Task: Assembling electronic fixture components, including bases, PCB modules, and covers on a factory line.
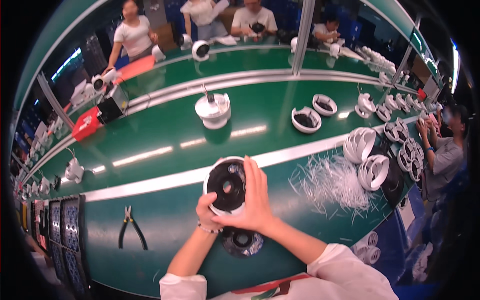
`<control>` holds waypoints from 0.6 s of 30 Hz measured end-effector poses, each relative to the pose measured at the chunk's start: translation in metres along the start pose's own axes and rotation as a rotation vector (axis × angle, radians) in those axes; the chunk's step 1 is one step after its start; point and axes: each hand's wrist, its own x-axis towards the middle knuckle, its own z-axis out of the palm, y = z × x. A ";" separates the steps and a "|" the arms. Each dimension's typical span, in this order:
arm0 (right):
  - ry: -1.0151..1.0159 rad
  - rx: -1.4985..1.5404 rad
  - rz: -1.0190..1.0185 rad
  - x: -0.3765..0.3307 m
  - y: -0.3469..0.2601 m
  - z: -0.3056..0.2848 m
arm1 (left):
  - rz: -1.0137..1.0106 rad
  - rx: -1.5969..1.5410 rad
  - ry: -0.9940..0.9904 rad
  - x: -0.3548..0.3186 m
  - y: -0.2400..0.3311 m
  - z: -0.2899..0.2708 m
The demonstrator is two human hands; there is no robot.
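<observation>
A round white housing with a black inner disc [226, 186] is held tilted up toward the head camera, just above the near edge of the green surface [165, 220], apparently so the open face can be looked into. The left hand [209, 212] is closed around the lower left rim from beneath and carries the weight. The right hand [256, 200] is laid over the right rim, fingers [254, 175] stretched flat along the edge and thumb curled under, so the part is pinched and steadied from the side; the black centre with its hole is left uncovered. A bead bracelet [209, 229] is worn on the left wrist.

Directly below the hands, a round black circuit ring [242, 241] lies flat on the surface, within easy reach. Black-handled pliers [131, 230] lie well apart to the left. A heap of white cut strips [332, 185] is spread to the right, next to stacked white shells [367, 160]. Dark trays of parts [67, 225] are lined up at the far left edge.

Beyond a silver rail, a white domed unit [213, 110] and two open white shells with black inserts [314, 114] sit on the moving belt, spaced apart as if passed along. A co-worker's hands [424, 127] are busy at the right; other people are seen across the line, blurred.
</observation>
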 end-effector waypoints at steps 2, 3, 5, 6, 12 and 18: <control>0.012 0.066 -0.015 0.003 0.000 0.004 | 0.032 -0.037 0.050 0.001 -0.001 -0.008; 0.003 0.053 -0.030 0.004 0.006 0.005 | 0.037 -0.084 0.053 0.004 -0.003 -0.012; -0.012 0.018 -0.057 0.007 0.020 0.006 | -0.027 -0.167 0.226 0.018 -0.004 -0.016; -0.022 0.059 -0.052 0.004 0.024 0.008 | -0.034 -0.215 0.316 0.027 -0.003 -0.023; 0.171 -0.266 -0.039 -0.034 0.052 -0.105 | 0.102 -0.029 0.403 0.083 0.040 -0.113; 0.559 -0.805 0.225 -0.092 0.132 -0.231 | 0.316 0.249 0.626 0.153 0.073 -0.208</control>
